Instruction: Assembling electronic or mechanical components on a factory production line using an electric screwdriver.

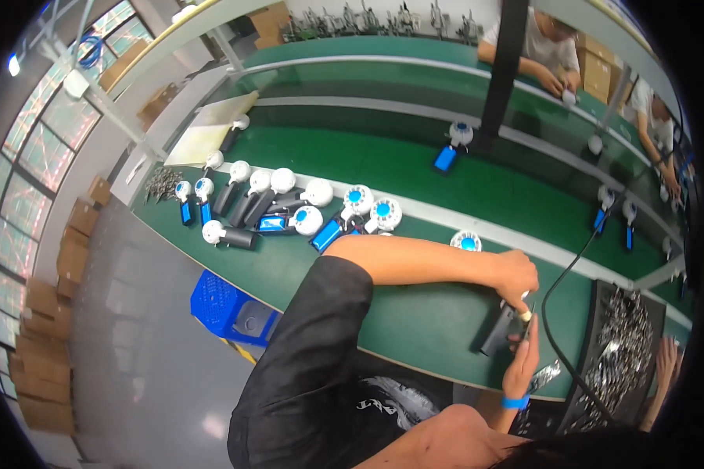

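Your dark sleeve (pixel 305 352) reaches over the tabletop (pixel 422 313); near its front-right corner your left hand (pixel 516 275) curls onto the dark-handled device (pixel 495 334), probably steadying it for your right hand (pixel 521 367), whose grip I can't tell.

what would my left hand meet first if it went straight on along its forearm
Likely the black cable just right of the left hand; depth is unclear, so it may pass underneath.

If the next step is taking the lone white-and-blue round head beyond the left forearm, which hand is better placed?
Probably the left hand: it is nearer the round head, while the right hand is on the near side, with the left forearm between.
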A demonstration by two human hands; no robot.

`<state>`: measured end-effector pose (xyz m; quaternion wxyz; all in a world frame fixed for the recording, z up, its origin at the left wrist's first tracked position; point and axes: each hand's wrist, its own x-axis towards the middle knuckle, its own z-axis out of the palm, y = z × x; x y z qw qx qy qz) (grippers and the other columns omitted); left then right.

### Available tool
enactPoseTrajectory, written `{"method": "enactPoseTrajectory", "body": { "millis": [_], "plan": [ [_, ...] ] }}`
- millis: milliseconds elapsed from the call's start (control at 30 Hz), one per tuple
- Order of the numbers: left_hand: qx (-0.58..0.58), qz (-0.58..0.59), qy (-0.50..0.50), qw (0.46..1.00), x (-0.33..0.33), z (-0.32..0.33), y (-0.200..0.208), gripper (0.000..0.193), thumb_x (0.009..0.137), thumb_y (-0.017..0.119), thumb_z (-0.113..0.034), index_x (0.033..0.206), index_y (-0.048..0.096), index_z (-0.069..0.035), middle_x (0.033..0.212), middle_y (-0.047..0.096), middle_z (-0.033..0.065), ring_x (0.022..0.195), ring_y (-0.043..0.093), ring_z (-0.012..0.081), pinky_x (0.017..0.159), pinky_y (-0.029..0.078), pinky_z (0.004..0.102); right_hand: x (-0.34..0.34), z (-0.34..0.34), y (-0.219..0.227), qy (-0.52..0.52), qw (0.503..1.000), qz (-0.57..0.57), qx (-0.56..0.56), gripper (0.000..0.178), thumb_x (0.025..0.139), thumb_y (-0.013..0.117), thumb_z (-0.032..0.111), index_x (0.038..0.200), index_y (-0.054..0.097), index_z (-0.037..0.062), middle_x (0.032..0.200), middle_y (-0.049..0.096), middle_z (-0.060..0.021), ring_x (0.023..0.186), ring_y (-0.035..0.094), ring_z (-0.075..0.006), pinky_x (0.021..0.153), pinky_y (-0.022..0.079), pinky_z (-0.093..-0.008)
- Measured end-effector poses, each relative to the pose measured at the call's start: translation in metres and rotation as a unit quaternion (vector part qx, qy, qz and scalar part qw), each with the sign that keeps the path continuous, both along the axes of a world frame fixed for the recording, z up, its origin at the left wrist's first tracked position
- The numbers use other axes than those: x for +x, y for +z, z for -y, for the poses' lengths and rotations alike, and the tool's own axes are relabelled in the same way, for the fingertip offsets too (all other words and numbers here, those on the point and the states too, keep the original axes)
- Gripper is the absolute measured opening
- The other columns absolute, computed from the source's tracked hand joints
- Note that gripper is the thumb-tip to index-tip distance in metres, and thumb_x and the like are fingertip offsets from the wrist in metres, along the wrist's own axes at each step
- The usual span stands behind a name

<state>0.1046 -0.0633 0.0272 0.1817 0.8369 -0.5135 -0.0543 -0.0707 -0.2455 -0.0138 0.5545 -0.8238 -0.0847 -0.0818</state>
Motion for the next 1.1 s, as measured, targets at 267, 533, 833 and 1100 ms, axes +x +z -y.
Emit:
{"method": "enactPoseTrajectory", "body": {
  "millis": [267, 533, 833, 1100],
  "plan": [
    [-0.098, 0.003, 0.442, 0.892, 0.195, -0.087, 0.019, 0.062, 0.081, 0.063, -0.063, 0.081, 0.075, -0.002, 0.073, 0.069, 0.02, 0.073, 0.071, 0.0393, 0.062, 0.055, 0.0505, -0.032, 0.138, -0.056, -0.201, 0.954, 0.138, -0.172, 0.042, 0.106, 0.043, 0.009, 0.146, 0.052, -0.0003, 0.125, 0.065, -0.0178, 0.111, 0.063, -0.0238, 0.097, 0.048, -0.0353],
    [-0.286, 0.006, 0.589, 0.756, 0.303, -0.261, -0.019, 0.073, 0.085, 0.065, -0.06, 0.122, 0.061, 0.002, 0.135, 0.055, 0.032, 0.128, 0.052, 0.0501, 0.099, 0.051, 0.0515, -0.057, 0.11, -0.037, -0.197, 0.945, 0.039, -0.258, 0.038, 0.101, 0.053, 0.022, 0.127, 0.064, -0.004, 0.126, 0.061, -0.0262, 0.116, 0.059, -0.0422, 0.103, 0.046, -0.053],
    [-0.031, -0.036, 0.615, 0.787, 0.193, -0.298, -0.041, 0.064, 0.083, 0.07, -0.052, 0.117, 0.067, 0.002, 0.131, 0.061, 0.0264, 0.122, 0.06, 0.0422, 0.097, 0.053, 0.0485, -0.009, 0.149, -0.051, -0.035, 0.928, 0.048, -0.367, 0.036, 0.097, 0.056, 0.011, 0.13, 0.062, -0.003, 0.124, 0.064, -0.0247, 0.115, 0.062, -0.0382, 0.102, 0.048, -0.0465],
    [-0.105, -0.04, 0.461, 0.881, 0.14, -0.2, -0.013, 0.048, 0.084, 0.069, -0.043, 0.096, 0.072, 0.004, 0.1, 0.07, 0.0269, 0.094, 0.07, 0.0433, 0.083, 0.056, 0.0504, 0.009, 0.179, -0.045, 0.159, 0.778, 0.287, -0.536, 0.037, 0.088, 0.065, 0.001, 0.124, 0.06, -0.0022, 0.129, 0.062, -0.0228, 0.12, 0.061, -0.0396, 0.102, 0.049, -0.0432]
  ]
}}
